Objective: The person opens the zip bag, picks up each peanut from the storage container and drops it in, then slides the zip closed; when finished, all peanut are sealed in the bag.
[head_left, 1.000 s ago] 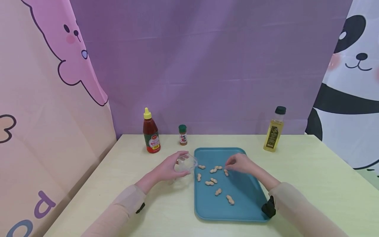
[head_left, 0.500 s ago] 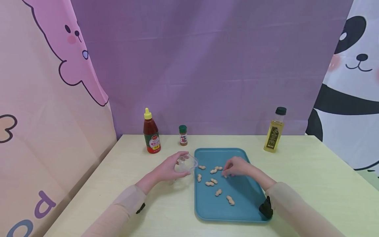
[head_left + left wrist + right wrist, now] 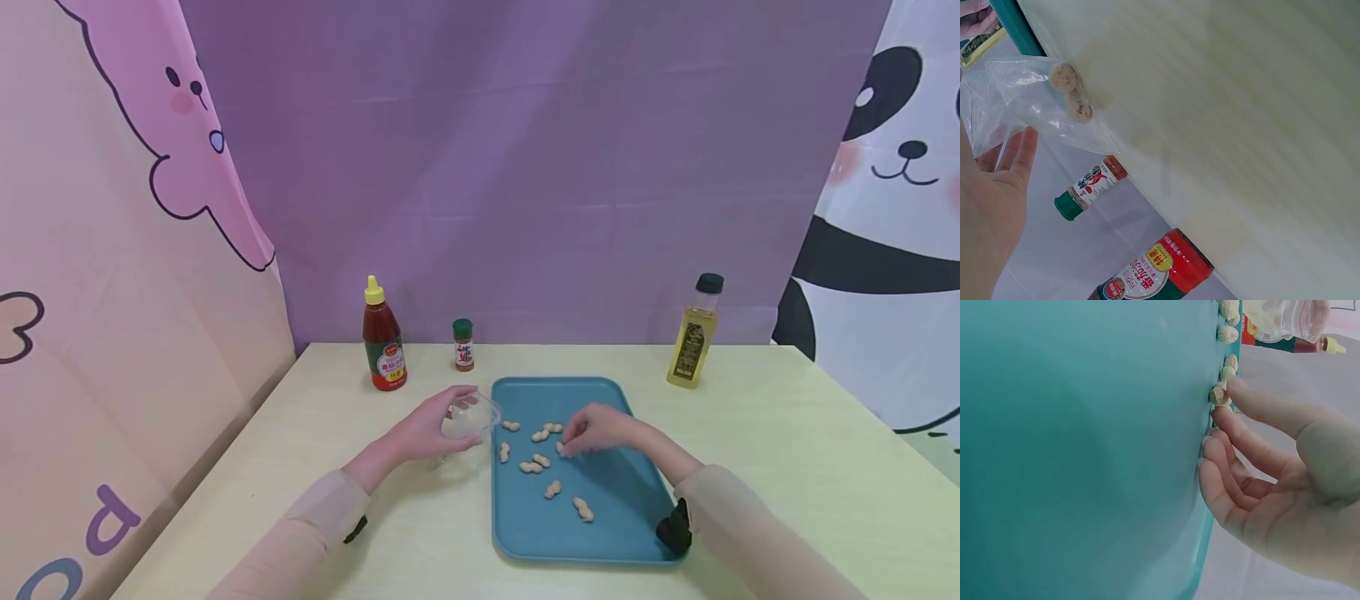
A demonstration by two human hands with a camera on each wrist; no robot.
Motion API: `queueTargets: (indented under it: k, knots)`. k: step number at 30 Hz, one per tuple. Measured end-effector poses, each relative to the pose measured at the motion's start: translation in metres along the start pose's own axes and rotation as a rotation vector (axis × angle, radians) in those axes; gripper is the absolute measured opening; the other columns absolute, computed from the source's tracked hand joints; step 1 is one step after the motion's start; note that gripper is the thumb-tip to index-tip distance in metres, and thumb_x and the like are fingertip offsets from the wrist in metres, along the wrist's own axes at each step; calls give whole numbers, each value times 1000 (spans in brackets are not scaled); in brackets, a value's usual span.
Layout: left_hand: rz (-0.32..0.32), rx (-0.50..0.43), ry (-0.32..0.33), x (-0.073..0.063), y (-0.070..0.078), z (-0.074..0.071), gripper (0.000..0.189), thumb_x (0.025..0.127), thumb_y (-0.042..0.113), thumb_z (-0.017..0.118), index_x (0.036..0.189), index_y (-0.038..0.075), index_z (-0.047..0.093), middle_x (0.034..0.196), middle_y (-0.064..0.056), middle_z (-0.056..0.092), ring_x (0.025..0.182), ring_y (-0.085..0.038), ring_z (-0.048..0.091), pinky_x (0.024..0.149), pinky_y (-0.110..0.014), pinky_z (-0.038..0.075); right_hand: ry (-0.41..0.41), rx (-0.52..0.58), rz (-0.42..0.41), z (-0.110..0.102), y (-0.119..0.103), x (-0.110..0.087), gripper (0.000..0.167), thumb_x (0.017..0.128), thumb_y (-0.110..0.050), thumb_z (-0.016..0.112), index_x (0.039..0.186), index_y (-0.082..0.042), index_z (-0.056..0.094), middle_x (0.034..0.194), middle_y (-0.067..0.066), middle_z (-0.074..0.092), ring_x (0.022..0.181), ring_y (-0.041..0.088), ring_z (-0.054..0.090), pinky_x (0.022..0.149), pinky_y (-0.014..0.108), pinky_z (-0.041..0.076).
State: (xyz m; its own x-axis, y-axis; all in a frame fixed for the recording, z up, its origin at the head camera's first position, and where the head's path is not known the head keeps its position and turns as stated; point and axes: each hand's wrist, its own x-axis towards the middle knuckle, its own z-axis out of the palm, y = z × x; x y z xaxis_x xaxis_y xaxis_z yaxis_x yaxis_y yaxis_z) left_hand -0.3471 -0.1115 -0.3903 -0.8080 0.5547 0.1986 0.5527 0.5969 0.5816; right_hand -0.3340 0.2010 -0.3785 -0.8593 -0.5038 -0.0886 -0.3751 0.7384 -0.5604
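Note:
A clear zip bag (image 3: 478, 413) is held by my left hand (image 3: 433, 430), its mouth spread toward the tray's left edge. In the left wrist view, a peanut (image 3: 1071, 90) lies inside the bag. My right hand (image 3: 603, 427) is over the blue tray (image 3: 600, 533). Between its thumb and index fingertips it pinches a peanut (image 3: 1219, 395), low over the tray surface. Several unshelled peanuts (image 3: 552, 489) are scattered over the tray's left and middle parts.
Behind the left hand stand a ketchup bottle (image 3: 385, 354) with a yellow tip and a small green-capped spice jar (image 3: 463, 346). An oil bottle (image 3: 693, 337) is at the back right. A purple cloth (image 3: 525, 208) hangs behind the table (image 3: 787, 450).
My right hand has shifted slightly left and toward me, and the peanut at its fingertips has moved with it. The left hand and the bag stay in place.

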Motion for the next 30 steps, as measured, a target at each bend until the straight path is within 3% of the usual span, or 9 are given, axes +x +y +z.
queueTargets:
  k: [10,19,30]
  knots:
    - [-3,-3,1,0,0,1,80,80,44,71,144,19,31,135,4,51,120,-14,50,95,-32,47,-72,50,-25,0,-1,0,11,83,-17,70,89,-7,70,85,-1,67,72,13,55,64,28,47]
    - [1,0,-9,0,-1,1,79,80,44,71,144,19,31,135,4,51,121,-13,50,96,-31,46,-69,95,-104,-9,-3,-3,16,89,-16,63,96,-3,66,81,8,67,70,21,61,65,37,53]
    - [14,1,-10,0,1,1,80,80,44,71,144,16,31,135,4,51,121,-13,49,97,-32,46,91,73,-211,-14,-25,8,19,90,-24,63,100,-8,68,90,10,70,81,28,65,70,36,54]
